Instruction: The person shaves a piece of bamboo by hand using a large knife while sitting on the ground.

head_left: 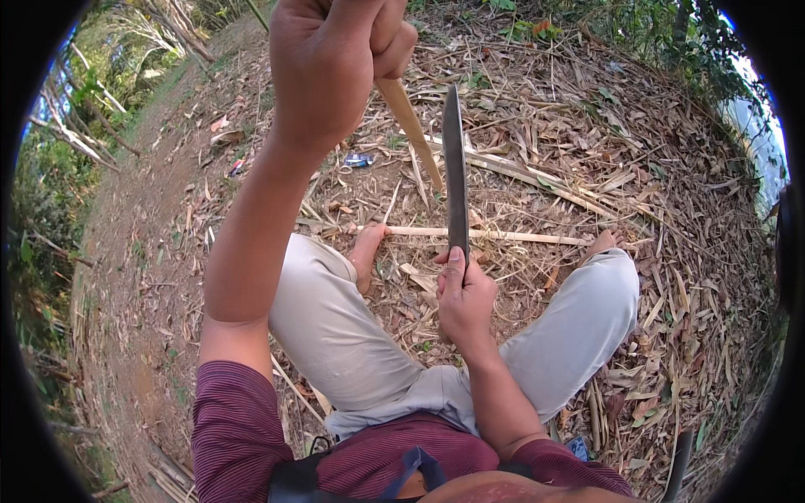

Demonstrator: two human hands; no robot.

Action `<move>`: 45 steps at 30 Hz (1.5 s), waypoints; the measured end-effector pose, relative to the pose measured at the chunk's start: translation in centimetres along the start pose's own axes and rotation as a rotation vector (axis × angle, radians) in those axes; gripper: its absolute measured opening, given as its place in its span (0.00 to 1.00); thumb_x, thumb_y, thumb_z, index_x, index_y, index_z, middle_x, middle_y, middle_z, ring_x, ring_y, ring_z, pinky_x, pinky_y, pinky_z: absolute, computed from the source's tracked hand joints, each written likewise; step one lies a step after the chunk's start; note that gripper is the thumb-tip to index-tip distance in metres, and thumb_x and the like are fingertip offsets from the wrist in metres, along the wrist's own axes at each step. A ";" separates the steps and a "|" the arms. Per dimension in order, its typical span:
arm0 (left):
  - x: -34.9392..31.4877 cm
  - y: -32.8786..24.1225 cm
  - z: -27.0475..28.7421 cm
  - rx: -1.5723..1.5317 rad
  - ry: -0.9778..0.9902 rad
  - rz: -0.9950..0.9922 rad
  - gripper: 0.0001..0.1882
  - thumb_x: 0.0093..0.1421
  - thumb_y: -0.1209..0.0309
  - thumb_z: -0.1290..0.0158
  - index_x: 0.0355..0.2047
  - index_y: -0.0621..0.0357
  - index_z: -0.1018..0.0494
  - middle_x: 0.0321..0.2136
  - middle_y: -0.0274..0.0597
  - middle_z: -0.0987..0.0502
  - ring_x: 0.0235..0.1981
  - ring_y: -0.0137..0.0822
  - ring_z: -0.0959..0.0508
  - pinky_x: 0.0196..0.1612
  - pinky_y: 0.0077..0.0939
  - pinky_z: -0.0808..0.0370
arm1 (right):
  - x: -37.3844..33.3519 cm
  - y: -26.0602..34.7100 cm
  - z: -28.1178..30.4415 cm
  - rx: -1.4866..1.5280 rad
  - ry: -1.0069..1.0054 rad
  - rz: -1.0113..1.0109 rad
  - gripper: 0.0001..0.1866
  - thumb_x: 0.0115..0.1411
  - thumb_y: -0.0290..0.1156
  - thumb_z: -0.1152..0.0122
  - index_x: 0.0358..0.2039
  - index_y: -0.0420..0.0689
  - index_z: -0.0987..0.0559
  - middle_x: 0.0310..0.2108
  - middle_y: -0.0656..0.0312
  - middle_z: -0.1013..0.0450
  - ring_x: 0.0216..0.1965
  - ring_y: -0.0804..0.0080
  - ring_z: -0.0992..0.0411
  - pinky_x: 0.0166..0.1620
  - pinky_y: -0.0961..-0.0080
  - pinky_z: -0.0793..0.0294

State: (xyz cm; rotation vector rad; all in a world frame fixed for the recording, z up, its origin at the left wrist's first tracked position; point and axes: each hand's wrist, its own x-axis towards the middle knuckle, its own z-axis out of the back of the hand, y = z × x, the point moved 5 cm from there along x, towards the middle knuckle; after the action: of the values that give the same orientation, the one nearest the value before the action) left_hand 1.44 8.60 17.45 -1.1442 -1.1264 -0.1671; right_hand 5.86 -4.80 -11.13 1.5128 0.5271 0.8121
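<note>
My left hand [331,71] is raised high at the top of the view, its fingers closed round a pale bamboo strip [409,126]. The strip slants down and right from my fist; its upper end is out of sight. Lower, between my knees, my right hand [465,298] grips a long dark-bladed machete [454,172]. Its blade points up and away from me, with the thumb pressed along its base. The lower end of the strip hangs close beside the blade; whether they touch I cannot tell. Beyond my right hand, another pale strip [520,237] lies crosswise between my bare feet.
Dry leaves and shavings cover the ground [579,126]. Several split bamboo lengths [537,178] lie at the right. A small blue packet [358,160] lies beyond my left foot [366,251]. My grey-trousered legs spread to both sides. Shrubs [50,184] stand at the left.
</note>
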 end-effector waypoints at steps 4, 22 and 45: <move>0.2 0.6 -0.1 -0.057 0.080 -0.035 0.10 0.72 0.61 0.55 0.33 0.48 0.33 0.09 0.21 0.48 0.07 0.17 0.54 0.10 0.18 0.56 | -0.8 6.9 1.9 0.087 -0.095 0.544 0.12 0.70 0.32 0.51 0.35 0.38 0.22 0.17 0.61 0.32 0.15 0.77 0.34 0.21 0.74 0.35; 0.0 0.5 -0.5 -0.015 0.043 -0.020 0.10 0.72 0.63 0.56 0.34 0.51 0.32 0.09 0.22 0.48 0.07 0.17 0.54 0.10 0.18 0.56 | 0.2 -1.2 -0.4 -0.058 0.006 0.061 0.19 0.72 0.37 0.53 0.28 0.39 0.23 0.11 0.69 0.37 0.13 0.84 0.40 0.18 0.79 0.42; -0.6 0.3 -1.1 -0.047 0.060 -0.025 0.14 0.74 0.60 0.60 0.33 0.52 0.32 0.08 0.23 0.50 0.06 0.18 0.55 0.09 0.20 0.56 | 4.0 -9.2 -1.4 -0.468 0.045 -0.161 0.20 0.69 0.37 0.53 0.29 0.32 0.24 0.23 0.38 0.26 0.27 0.37 0.26 0.32 0.47 0.28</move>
State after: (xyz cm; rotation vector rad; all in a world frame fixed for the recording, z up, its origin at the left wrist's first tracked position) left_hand 2.03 7.69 16.85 -1.1601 -1.0885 -0.2467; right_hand 8.68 0.14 -19.52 1.0116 0.4472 0.7804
